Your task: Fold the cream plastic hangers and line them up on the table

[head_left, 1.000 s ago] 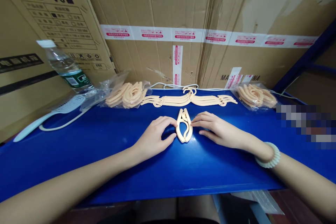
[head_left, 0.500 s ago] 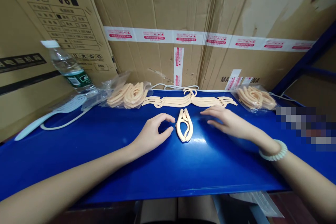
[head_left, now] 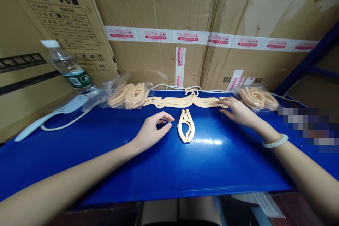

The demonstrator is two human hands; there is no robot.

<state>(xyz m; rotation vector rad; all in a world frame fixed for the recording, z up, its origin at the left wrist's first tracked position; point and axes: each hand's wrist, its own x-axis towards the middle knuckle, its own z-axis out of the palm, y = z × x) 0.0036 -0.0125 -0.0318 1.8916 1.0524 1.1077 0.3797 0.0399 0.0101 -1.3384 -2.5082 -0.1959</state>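
Note:
A folded cream travel hanger [head_left: 180,130] lies on the blue table in front of me, its two arms bent into a loop. My left hand [head_left: 154,127] hovers just left of it, fingers curved and apart, holding nothing. Behind the folded hanger, several unfolded hangers [head_left: 178,102] are spread in a row with their hooks at the middle. My right hand [head_left: 237,111] is at the right end of that row, thumb and fingers apart. Its fingertips overlap the hanger ends in view; I cannot tell whether they touch.
Clear plastic bags of folded hangers stand at the back left [head_left: 136,95] and back right [head_left: 254,98]. A pale-blue hairbrush [head_left: 53,113], a white cable and a water bottle [head_left: 72,69] are on the left. Cardboard boxes [head_left: 159,10] wall off the back; a blue frame post rises at right.
My right hand has moved right and away from the folded hanger, to the end of the hanger row. My left hand has shifted slightly left. The folded hanger stays put.

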